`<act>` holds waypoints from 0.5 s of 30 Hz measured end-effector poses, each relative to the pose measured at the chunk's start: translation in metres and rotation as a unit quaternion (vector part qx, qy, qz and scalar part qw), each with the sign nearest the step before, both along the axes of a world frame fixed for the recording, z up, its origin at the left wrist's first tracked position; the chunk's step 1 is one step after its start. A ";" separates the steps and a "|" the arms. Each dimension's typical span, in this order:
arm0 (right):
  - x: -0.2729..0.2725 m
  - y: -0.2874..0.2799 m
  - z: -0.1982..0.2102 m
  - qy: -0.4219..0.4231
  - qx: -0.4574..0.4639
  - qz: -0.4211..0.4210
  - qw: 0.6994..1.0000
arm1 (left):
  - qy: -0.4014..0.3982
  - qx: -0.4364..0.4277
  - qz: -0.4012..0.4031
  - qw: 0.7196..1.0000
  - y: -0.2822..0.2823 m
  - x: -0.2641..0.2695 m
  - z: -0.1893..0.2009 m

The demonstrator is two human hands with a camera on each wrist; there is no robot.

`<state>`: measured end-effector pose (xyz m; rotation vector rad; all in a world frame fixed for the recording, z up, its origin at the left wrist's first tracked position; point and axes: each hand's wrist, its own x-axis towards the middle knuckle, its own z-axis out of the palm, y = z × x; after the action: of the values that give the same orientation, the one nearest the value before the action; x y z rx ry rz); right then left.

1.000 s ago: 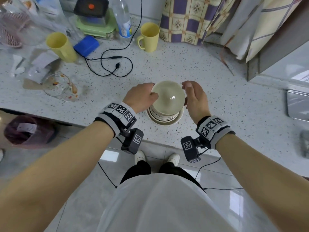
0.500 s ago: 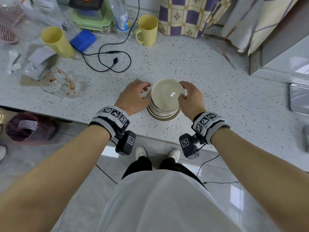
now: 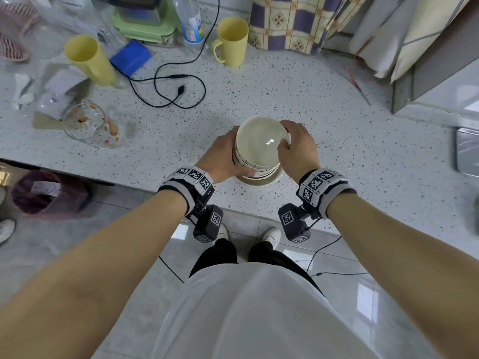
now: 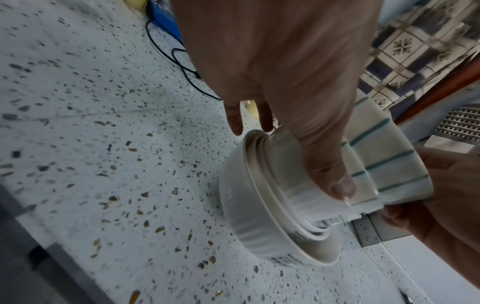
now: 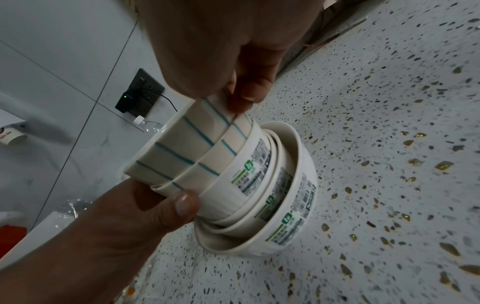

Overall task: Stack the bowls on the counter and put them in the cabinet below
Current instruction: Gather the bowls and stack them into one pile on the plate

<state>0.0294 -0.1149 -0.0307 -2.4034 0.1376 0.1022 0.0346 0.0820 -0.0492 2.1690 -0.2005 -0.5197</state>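
Observation:
A stack of bowls stands on the speckled counter near its front edge. The top two are cream with teal stripes. Under them sit white bowls with printed labels, all nested in a wide white bowl that rests on the counter. My left hand wraps the stack's left side, its thumb pressed on a white bowl. On the right side, my right hand grips the striped bowls with its fingertips on the rim. The upper bowls lean slightly inside the wide one.
Two yellow cups, a blue box, a looped black cable and a glass jar on its side lie behind and left. A metal tray sits far right. A checked cloth hangs at the back.
Both hands have closed in on the stack. The left hand went from beside the bowls to wrapped round their left side; the right hand slid lower on the right side.

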 end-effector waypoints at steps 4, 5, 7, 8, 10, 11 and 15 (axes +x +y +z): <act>0.004 -0.004 -0.002 0.010 -0.003 0.006 1.000 | 0.008 0.005 0.006 1.000 -0.004 0.002 -0.002; 0.004 -0.004 -0.002 0.011 -0.004 0.006 1.000 | 0.008 0.006 0.006 1.000 -0.004 0.002 -0.001; 0.005 -0.003 -0.001 0.011 -0.006 0.005 1.000 | 0.009 0.010 0.009 1.000 -0.004 0.004 -0.001; 0.005 -0.002 0.000 0.011 -0.008 0.005 1.000 | 0.010 0.013 0.009 1.000 -0.004 0.005 -0.001; 0.005 -0.001 0.001 0.014 -0.009 0.001 1.000 | 0.014 0.016 0.011 1.000 -0.004 0.005 -0.002; 0.005 -0.001 0.002 0.016 -0.007 -0.002 1.000 | 0.014 0.018 0.016 1.000 -0.005 0.005 -0.004; 0.001 0.000 0.001 0.007 -0.004 -0.007 1.000 | 0.009 0.028 0.027 0.999 -0.007 0.000 -0.007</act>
<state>0.0305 -0.1149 -0.0296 -2.4101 0.1610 0.1121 0.0347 0.0749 -0.0567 2.2173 -0.1174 -0.5193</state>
